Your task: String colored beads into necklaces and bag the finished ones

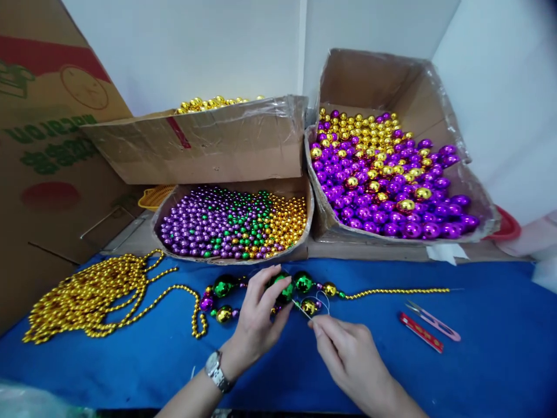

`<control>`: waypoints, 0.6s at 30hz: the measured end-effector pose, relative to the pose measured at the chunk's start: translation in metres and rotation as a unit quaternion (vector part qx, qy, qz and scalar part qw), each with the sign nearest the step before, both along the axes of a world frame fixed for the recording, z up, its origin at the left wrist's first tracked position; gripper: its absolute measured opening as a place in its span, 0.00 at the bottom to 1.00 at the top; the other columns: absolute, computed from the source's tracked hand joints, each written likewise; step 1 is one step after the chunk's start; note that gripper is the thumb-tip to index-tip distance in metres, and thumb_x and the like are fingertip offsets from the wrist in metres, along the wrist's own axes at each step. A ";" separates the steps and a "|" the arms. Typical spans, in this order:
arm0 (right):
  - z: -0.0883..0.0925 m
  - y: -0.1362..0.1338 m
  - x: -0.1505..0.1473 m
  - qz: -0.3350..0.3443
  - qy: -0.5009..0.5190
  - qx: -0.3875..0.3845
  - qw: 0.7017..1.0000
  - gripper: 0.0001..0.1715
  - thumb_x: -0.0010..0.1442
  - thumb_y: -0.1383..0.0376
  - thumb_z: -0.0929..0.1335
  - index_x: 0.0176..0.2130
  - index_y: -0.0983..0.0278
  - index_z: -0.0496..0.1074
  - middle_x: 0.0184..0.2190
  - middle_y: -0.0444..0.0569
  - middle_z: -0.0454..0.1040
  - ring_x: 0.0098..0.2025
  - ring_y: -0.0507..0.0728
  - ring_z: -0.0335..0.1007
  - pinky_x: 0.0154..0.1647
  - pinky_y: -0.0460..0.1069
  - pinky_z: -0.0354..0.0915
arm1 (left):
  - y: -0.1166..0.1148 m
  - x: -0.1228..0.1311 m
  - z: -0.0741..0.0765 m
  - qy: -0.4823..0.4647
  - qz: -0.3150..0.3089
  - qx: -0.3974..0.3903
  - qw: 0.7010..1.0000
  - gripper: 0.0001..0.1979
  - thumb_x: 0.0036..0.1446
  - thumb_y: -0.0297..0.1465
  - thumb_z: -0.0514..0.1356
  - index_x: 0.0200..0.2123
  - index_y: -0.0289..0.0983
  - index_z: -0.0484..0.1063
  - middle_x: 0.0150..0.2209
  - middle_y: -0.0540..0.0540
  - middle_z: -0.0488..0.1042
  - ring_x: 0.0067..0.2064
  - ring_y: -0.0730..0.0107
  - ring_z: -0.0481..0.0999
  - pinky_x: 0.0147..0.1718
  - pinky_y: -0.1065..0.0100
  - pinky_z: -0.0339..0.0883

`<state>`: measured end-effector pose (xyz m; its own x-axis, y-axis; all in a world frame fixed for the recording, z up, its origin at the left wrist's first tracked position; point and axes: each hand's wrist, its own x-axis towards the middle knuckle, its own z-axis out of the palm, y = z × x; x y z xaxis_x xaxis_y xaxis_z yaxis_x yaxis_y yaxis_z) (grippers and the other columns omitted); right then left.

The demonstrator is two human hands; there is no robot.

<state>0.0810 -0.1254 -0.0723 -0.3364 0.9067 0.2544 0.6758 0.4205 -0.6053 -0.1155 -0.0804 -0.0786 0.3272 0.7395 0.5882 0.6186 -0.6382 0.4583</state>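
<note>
On the blue table cloth [478, 371] lies a strand of large green, gold and purple beads [304, 283] that runs on into a thin gold bead chain [391, 292]. My left hand [256, 316], with a wristwatch, is closed with its fingertips on a big green bead [285, 287] of that strand. My right hand [348, 354] is pinched shut on a thin needle or thread [302, 309] that points at a gold bead [308, 306]. A thin loop of clear thread lies by that bead.
A pile of gold bead chain [87, 296] lies at the left. Behind the strand stand a shallow box of small purple, green and gold beads [230, 223], a box of larger purple and gold beads [383, 174] and a taped box of gold beads [204, 139]. Thread snips [430, 328] lie at the right.
</note>
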 end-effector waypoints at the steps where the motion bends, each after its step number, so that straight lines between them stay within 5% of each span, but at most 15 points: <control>1: 0.002 0.001 0.002 -0.004 -0.016 0.015 1.000 0.16 0.65 0.67 0.57 0.36 0.61 0.72 0.24 0.46 0.75 0.25 0.52 0.73 0.28 0.42 0.62 | 0.000 0.000 0.000 -0.006 -0.002 -0.002 1.000 0.25 0.54 0.22 0.58 0.55 0.42 0.61 0.55 0.39 0.61 0.58 0.53 0.61 0.54 0.51 0.62; 9: 0.023 0.013 0.025 0.006 -0.248 0.070 0.966 0.13 0.60 0.70 0.61 0.38 0.61 0.73 0.24 0.46 0.74 0.26 0.55 0.72 0.24 0.45 0.58 | 0.000 -0.002 0.006 -0.050 -0.004 -0.074 0.996 0.22 0.52 0.25 0.61 0.51 0.41 0.65 0.53 0.40 0.65 0.55 0.54 0.65 0.52 0.55 0.63; 18: 0.031 0.011 0.080 -0.014 -0.145 0.028 0.989 0.14 0.65 0.65 0.59 0.40 0.60 0.73 0.32 0.47 0.76 0.33 0.54 0.73 0.33 0.48 0.64 | 0.004 0.008 0.014 -0.127 0.034 -0.112 0.985 0.24 0.47 0.28 0.66 0.49 0.41 0.67 0.49 0.43 0.68 0.52 0.54 0.67 0.52 0.55 0.61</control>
